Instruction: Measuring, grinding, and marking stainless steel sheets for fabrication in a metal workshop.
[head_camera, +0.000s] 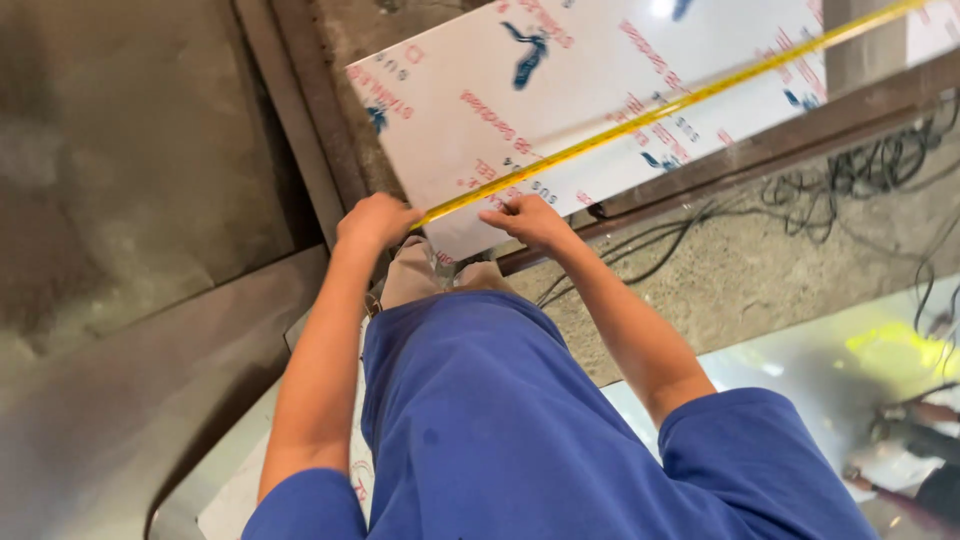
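Left hand clenched, pinning yellow tape measure at sheet edge; right hand pressing tape flat for reading.

Tape measure runs diagonally across the metal sheet, its near end at the sheet's near edge between the left hand and right hand. Cables lie on the floor, right of the sheet.

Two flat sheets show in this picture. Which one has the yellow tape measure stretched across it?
The white film-covered sheet with red and blue print, beyond both hands, carries the tape measure. The bare shiny sheet at lower right has none.
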